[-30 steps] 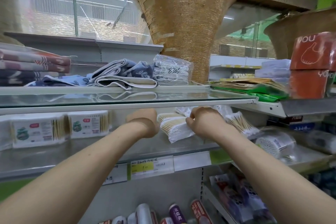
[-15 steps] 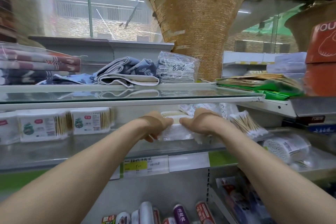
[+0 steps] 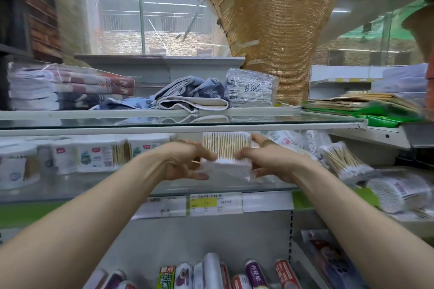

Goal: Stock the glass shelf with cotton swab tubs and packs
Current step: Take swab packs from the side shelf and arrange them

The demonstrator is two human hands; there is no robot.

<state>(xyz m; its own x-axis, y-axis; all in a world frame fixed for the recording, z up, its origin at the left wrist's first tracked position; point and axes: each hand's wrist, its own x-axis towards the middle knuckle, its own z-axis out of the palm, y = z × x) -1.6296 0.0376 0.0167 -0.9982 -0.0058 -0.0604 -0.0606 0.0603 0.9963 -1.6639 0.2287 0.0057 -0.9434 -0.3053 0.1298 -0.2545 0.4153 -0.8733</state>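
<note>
While the cotton swab pack (image 3: 226,155) was gripped at its two short ends, the left hand (image 3: 185,162) curled round one end and the right hand (image 3: 267,159) round the other, it was held level in the gap between the upper glass shelf (image 3: 94,122) and the glass shelf (image 3: 70,185) being stocked. A two-handed grip was judged to suit the soft clear wrapper, which would probably sag if pinched at one corner. The level attitude was judged necessary for clearance under the upper pane. Whether the pack's underside touched the shelf could not be told. The pack was positioned between the boxed swabs (image 3: 94,157), ranged upright in a row to the left, and the loose swab packs (image 3: 342,162), heaped at a tilt to the right. That gap was judged to be its intended place, so that the row could be extended. A round tub (image 3: 14,166) stood at the far left, and a second tub (image 3: 397,192) lay on its side at the far right. Folded towels (image 3: 70,87) and a bagged bundle (image 3: 249,91) marked 8306 were carried on the upper pane. Price labels (image 3: 215,204) were fixed along the shelf's front edge, and tubes (image 3: 211,272) were shelved below. A woven, flaring column (image 3: 277,19) and a glazed partition (image 3: 164,26) were seen behind, in what appeared to be a shop.
</note>
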